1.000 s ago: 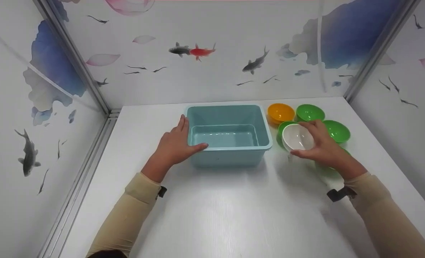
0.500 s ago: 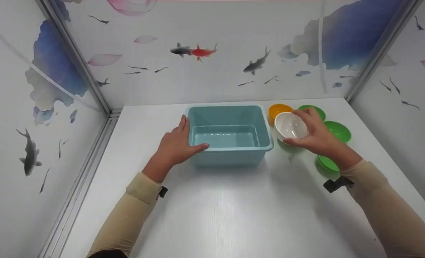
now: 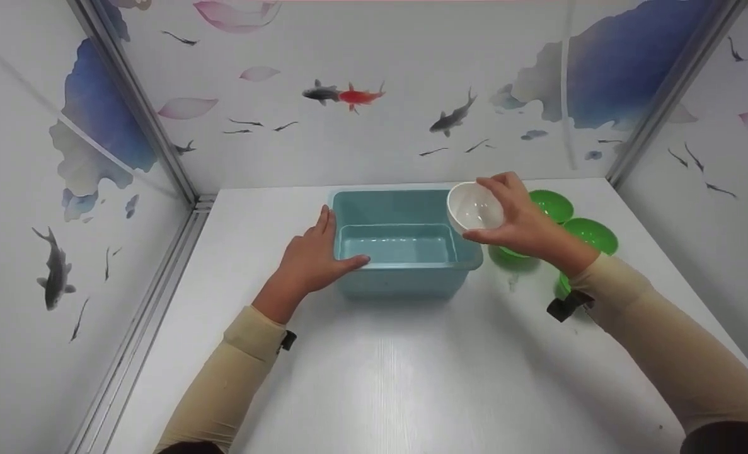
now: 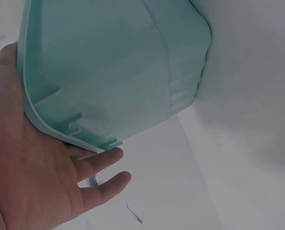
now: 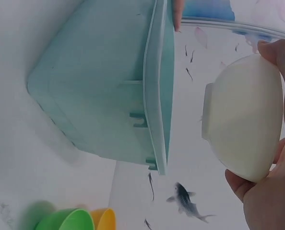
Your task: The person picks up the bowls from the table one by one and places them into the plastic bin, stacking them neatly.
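- Right-hand grip: thumb and fingers pinch the rim of a small white plastic bowl, which is tilted with its opening facing left, clear of the surface.
- That white bowl hangs over the far right corner of the rectangular pale-teal plastic tub; the right wrist view shows it above the tub's rim and apart from it, not touching.
- Left-hand grip: fingers lie straight along the tub's left wall, with the thumb resting on the near rim, so it braces the tub rather than clasping it. The left wrist view shows the palm flat against the outside of the wall.
- Three round green plastic bowls sit on the white surface to the right of the tub, partly hidden by the right forearm.
- A small orange bowl shows only in the right wrist view, beside a green one.
- Step in hand, as I judge it: carrying the white bowl across to the tub.
- Next move likely calls for bringing the bowl further left over the tub's open middle, lowering it inside, then loosening the pinch while the left hand steadies the tub.
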Motion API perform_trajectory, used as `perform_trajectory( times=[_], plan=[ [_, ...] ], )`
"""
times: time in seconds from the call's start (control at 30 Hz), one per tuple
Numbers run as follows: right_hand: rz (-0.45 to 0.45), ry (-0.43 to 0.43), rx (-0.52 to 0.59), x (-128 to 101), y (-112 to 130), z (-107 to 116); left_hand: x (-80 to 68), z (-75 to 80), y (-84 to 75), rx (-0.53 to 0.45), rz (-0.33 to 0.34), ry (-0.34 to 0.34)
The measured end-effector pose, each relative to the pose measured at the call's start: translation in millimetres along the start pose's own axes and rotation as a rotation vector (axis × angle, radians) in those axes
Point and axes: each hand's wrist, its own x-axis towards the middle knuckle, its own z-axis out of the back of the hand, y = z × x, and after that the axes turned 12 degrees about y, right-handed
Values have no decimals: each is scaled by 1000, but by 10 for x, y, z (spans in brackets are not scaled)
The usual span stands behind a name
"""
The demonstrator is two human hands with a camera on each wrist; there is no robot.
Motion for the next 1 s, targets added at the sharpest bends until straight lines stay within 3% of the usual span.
perform_trajectory(
  times=[0.2, 0.47, 0.77, 1.0],
  plan=[
    [29, 28, 1, 222, 115, -32, 25, 15, 20, -1, -5, -8],
    [-55, 120, -15, 408, 218, -85, 23, -17, 31, -7, 0, 5],
    [-38, 241, -56, 558, 319, -107, -2, -85, 17, -38, -1, 1],
    [-9, 292, -71, 757, 444, -56, 21, -16, 8, -25, 0, -7]
  ],
)
